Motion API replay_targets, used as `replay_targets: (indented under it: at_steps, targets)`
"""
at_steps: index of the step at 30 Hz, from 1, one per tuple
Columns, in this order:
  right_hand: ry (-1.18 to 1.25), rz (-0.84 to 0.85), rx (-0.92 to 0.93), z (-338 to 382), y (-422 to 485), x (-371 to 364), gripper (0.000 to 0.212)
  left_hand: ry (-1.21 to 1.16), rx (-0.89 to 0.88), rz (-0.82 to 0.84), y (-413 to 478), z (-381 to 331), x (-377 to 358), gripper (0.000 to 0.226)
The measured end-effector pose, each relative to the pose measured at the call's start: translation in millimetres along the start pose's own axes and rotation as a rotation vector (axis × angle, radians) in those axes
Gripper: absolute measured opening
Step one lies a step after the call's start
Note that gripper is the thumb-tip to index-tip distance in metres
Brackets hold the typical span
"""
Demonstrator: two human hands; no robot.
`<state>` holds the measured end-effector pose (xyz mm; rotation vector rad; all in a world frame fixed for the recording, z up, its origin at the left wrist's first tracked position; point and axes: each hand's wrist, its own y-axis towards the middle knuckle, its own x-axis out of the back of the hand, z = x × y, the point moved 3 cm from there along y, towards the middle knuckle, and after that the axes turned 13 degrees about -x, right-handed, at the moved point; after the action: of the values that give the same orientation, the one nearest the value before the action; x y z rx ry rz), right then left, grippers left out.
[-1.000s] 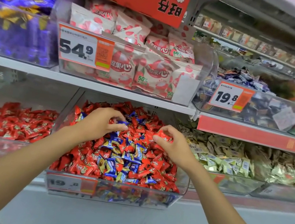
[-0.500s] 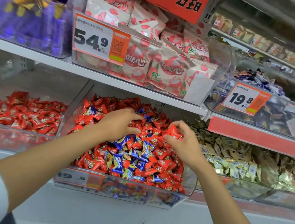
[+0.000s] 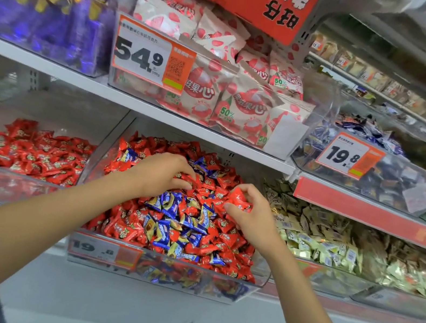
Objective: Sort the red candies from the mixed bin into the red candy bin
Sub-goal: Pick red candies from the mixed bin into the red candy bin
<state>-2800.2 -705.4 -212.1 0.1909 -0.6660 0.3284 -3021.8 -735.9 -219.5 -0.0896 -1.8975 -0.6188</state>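
Both in the mixed bin [image 3: 164,270] — left hand [image 3: 159,174] curled, pinching a red candy [image 3: 189,179] on the pile, right hand [image 3: 251,218] gripping red candies [image 3: 239,198], red bin [image 3: 3,182] just beside.

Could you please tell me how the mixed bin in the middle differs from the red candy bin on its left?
The mixed bin holds red and blue candies; the red candy bin holds only red. The mixed bin is heaped high, while the red candy bin's layer lies lower. The left hand and right hand grip red candies in the mixed bin; neither reaches the red candy bin. Both are clear bins, side by side.
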Motion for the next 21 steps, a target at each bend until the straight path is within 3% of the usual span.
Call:
replay_targets:
  at_steps: [3, 12, 18, 21]
  targets:
    - [0.039, 0.008, -0.001, 5.6, -3.2, -2.1, 0.024, -0.076, -0.009, -0.103, -11.8, -5.6, 16.0, 0.034]
    - [0.016, 0.066, 0.058, 49.5, -19.2, -34.3, 0.019, 0.034, 0.05, -0.151, -69.1, 1.8, 57.7, 0.035]
    - [0.037, 0.112, 0.164, 110.1, -37.1, -81.2, 0.021, 0.034, 0.185, -0.367, -135.1, 53.2, 112.6, 0.029]
    - [0.039, 0.134, 0.281, 150.7, -31.8, -120.0, 0.027, 0.071, 0.306, -0.372, -175.1, 93.4, 130.9, 0.022]
